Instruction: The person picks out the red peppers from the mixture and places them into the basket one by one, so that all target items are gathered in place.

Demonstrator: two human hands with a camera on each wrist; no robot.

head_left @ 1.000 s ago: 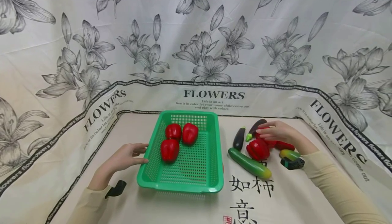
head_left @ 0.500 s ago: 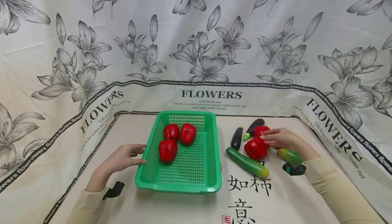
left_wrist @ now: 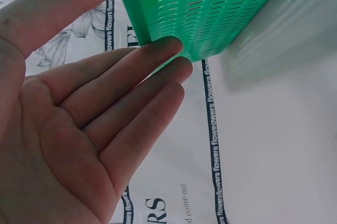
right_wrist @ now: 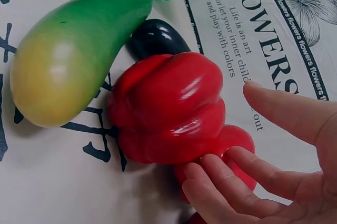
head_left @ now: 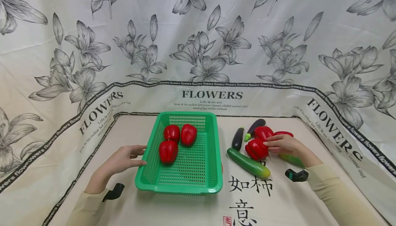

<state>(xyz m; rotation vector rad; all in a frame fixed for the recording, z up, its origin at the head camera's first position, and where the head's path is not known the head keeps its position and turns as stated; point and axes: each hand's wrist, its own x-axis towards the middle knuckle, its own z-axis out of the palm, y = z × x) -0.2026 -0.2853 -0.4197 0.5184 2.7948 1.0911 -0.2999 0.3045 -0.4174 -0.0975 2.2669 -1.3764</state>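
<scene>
My left hand (head_left: 125, 159) is at the left side of a green plastic basket (head_left: 179, 189), its fingers extended and touching or close to the rim. Three red bell peppers (head_left: 168, 151) lie inside the basket. On the right, my right hand (head_left: 287, 145) reaches over a group of vegetables, fingertips beside the nearest red bell pepper (head_left: 256, 150). In the right wrist view, the thumb is spread well away from that bell pepper (right_wrist: 168, 108), and the fingers hover at its lower edge. A second red bell pepper (head_left: 263, 132) sits behind it, and another red vegetable (head_left: 284, 133) is partly covered by my hand.
A green cucumber (head_left: 247, 162) with a yellow end lies in front of the peppers. Two dark eggplants (head_left: 237, 138) lie behind it. A green-yellow vegetable (head_left: 292, 159) is half hidden under my right hand. Patterned cloth (head_left: 213, 100) walls the table's back and sides.
My right hand has come down and toward the nearest bell pepper. The left hand has stayed at the basket. The whole view has shifted slightly.
</scene>
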